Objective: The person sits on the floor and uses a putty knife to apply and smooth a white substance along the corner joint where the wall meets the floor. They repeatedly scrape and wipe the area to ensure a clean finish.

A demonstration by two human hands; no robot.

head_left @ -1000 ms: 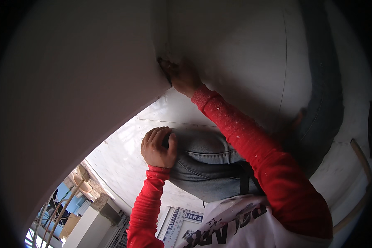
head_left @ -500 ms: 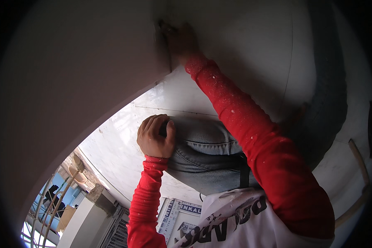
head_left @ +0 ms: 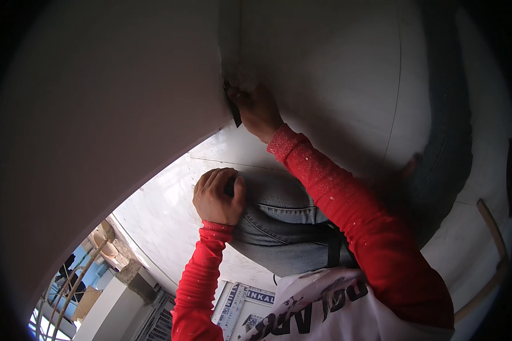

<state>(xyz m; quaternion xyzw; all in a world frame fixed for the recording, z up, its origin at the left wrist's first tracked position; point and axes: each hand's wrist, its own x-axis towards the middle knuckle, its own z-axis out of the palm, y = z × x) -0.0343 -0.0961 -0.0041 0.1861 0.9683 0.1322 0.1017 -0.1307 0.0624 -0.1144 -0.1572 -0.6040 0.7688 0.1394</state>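
My right hand [head_left: 260, 111] is closed on a dark flat-bladed scraper [head_left: 234, 109]. Its blade points down along the line where the pale wall [head_left: 119, 96] on the left meets the white tiled surface [head_left: 335, 68]. Shadow hides the scraper's handle and most of my fingertips. My left hand [head_left: 219, 196] holds no tool; it rests over my bent knee [head_left: 267, 184] in blue jeans, fingers draped down and thumb apart. Both forearms wear red sleeves speckled with white.
Near the lower left stand a white ledge [head_left: 111, 310] and thin poles [head_left: 74, 284]. Film-wrapped, frame-like panels [head_left: 250, 304] lie beside my left forearm. A bent tan strip [head_left: 492, 230] lies at the far right. My other leg [head_left: 449, 131] stretches along the right.
My right hand has come down along the corner line toward my knee, with the scraper in it. The left hand stays on the knee; the view has shifted slightly.
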